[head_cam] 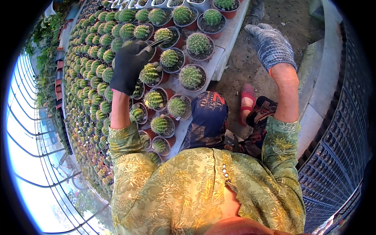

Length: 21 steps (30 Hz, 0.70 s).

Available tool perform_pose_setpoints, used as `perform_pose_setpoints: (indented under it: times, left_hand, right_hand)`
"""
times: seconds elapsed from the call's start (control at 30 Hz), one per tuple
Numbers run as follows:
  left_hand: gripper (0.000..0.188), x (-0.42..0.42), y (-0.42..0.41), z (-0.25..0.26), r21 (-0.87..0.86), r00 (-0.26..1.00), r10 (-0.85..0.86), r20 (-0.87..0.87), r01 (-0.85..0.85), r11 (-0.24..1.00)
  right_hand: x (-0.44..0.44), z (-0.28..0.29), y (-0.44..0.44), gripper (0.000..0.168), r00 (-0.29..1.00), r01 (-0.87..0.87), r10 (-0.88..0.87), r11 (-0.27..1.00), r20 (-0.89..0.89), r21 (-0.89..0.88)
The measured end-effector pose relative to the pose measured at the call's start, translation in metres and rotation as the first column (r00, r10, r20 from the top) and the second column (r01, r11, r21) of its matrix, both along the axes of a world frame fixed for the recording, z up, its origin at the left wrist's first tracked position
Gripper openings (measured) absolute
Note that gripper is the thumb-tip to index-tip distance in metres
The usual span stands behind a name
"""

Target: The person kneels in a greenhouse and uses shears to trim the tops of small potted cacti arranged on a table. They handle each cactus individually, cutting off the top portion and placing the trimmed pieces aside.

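My left hand (129,66), in a black glove, is over the potted cacti at the bench's near side. It is closed on long metal tweezers (160,42), whose tips reach over a round ribbed cactus (163,34) in a brown plastic pot; whether they touch it I cannot tell. Below the hand stand more potted cacti, one with yellow ribs (153,99). My right hand (271,45), in a grey knitted glove, is held out over the dirt floor to the right of the bench. Its fingers point left and nothing shows in it.
Dense rows of small cacti (88,70) fill the bench to the left. White pots (176,3) stand at its far end. The grey bench edge (224,55) runs beside my knee. At right are a concrete ledge (320,100) and black cell trays (326,167).
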<state>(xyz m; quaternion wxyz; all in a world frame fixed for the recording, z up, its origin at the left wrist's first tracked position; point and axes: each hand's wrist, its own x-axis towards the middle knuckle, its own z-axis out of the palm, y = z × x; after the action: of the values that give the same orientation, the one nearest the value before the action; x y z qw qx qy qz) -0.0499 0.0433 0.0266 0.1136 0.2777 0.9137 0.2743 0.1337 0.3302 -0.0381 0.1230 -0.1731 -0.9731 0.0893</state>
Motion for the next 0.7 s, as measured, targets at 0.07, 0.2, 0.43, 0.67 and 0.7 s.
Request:
perform_pose_setpoints:
  times: [0.07,0.2,0.43,0.67,0.7]
  left_hand:
    - [0.025,-0.002,-0.003,-0.006,-0.132,0.992,-0.025,-0.121,0.009,0.991]
    - [0.024,-0.012,0.001,-0.027,-0.202,0.993,-0.013,-0.118,-0.011,0.979]
    - [0.025,-0.027,0.018,-0.058,-0.378,0.991,-0.061,-0.119,0.012,0.926]
    - [0.026,-0.033,0.011,-0.064,-0.412,0.966,-0.144,-0.214,0.044,0.91]
    - [0.025,-0.035,0.008,-0.06,-0.437,0.959,-0.156,-0.236,0.038,0.899]
  right_hand:
    - [-0.004,-0.001,-0.004,0.027,0.999,-0.028,0.032,0.995,0.038,-0.096]
    - [-0.008,0.004,-0.013,0.026,0.987,-0.08,0.104,0.98,0.126,-0.181]
    - [-0.011,0.01,-0.02,0.026,0.984,-0.086,0.12,0.967,0.13,-0.24]
    - [-0.01,0.004,-0.019,0.028,0.985,-0.118,0.144,0.964,0.094,-0.237]
    - [-0.01,0.004,-0.018,0.028,0.985,-0.118,0.144,0.964,0.095,-0.238]
